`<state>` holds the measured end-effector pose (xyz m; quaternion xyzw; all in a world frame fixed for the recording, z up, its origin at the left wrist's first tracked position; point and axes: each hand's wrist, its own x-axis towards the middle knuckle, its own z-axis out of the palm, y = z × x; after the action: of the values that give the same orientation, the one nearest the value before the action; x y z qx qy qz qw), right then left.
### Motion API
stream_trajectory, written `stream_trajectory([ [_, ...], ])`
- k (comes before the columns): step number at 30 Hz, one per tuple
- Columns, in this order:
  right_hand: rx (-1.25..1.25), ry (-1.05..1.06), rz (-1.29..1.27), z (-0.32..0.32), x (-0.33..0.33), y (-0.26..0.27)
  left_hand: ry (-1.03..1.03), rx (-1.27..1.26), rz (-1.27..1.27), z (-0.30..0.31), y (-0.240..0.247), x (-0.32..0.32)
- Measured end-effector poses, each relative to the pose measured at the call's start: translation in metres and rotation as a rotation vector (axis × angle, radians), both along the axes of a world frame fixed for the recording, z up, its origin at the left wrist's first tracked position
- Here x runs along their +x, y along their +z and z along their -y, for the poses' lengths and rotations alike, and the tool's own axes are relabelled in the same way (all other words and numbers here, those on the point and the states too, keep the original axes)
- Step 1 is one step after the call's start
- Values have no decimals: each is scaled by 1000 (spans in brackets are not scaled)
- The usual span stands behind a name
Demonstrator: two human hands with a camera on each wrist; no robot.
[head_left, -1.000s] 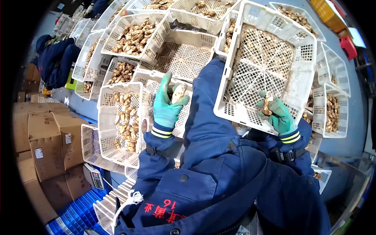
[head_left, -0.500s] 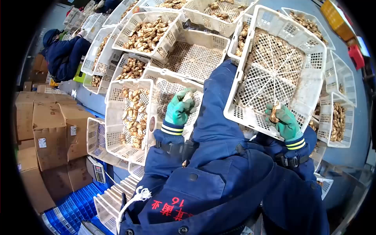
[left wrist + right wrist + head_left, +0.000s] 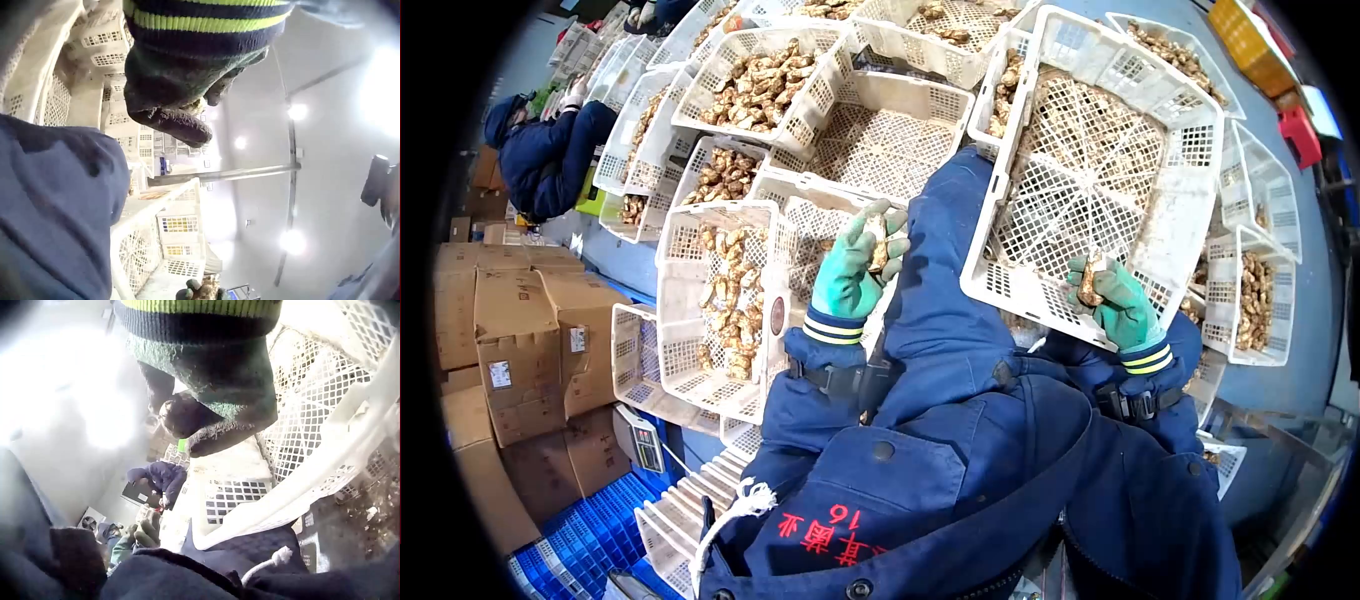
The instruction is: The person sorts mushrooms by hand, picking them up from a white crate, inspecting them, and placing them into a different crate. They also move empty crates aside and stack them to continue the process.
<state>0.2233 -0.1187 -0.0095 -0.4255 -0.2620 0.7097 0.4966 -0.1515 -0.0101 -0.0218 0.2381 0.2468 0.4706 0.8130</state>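
In the head view my left hand (image 3: 848,275), in a green work glove, pinches a pale mushroom (image 3: 878,243) between thumb and fingers. It is over a white crate (image 3: 802,190) by my knee. My right hand (image 3: 1125,308), gloved the same way, grips a brown mushroom (image 3: 1089,282) with a pale tip. That hand is at the near end of a large white mesh crate (image 3: 990,245), which lies tilted on my lap. In the left wrist view, the gloved fingers (image 3: 181,128) mostly hide the left mushroom.
To the left, a white crate (image 3: 675,345) holds mushrooms in a loose column. Further crates of mushrooms (image 3: 762,92) fill the floor ahead and right. Cardboard boxes (image 3: 515,345), a scale (image 3: 640,440) and blue crates (image 3: 585,540) are at the left. Another person (image 3: 550,160) sits beyond.
The left hand first showed its mushroom lying slanted, then curled its fingers over it, and now holds it more upright with fingers raised. The right hand keeps its mushroom near the same spot.
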Motion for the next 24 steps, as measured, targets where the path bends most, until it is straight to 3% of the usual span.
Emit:
stream_trajectory([
  [4,6,-4,7,-1,-1,0,-30,88,-170,-4,-11,-5],
  [8,11,-57,79,1,-5,3,-11,65,-153,-5,-22,-10],
  [9,-25,43,125,1,2,4,27,30,-150,-5,-27,-12],
  [12,12,-32,116,1,-5,3,154,-208,-302,-13,-34,-23],
  [14,19,-35,125,2,-4,1,-28,-124,-164,-20,-65,-59],
  [16,2,-10,149,1,-2,4,41,-80,-172,-27,-78,-82],
  [17,-41,-27,105,-1,-3,6,334,-235,-296,-31,-32,-59],
  [18,-33,-26,110,-1,-4,6,361,-275,-219,-48,-46,-84],
  [19,-23,-26,116,-1,-4,6,550,-235,-205,-70,-59,-107],
  [20,-13,-25,123,-1,-3,6,642,-239,-211,-97,-51,-132],
  [21,-20,-15,115,-1,-3,6,602,-86,-235,-112,-34,-158],
  [22,-27,-4,106,-2,-3,7,689,-11,-219,-139,-29,-187],
  [23,-34,7,97,-3,-3,7,864,26,-333,-148,-6,-191],
  [24,-27,9,110,-4,-5,10,1083,-98,-298,-161,3,-197],
])
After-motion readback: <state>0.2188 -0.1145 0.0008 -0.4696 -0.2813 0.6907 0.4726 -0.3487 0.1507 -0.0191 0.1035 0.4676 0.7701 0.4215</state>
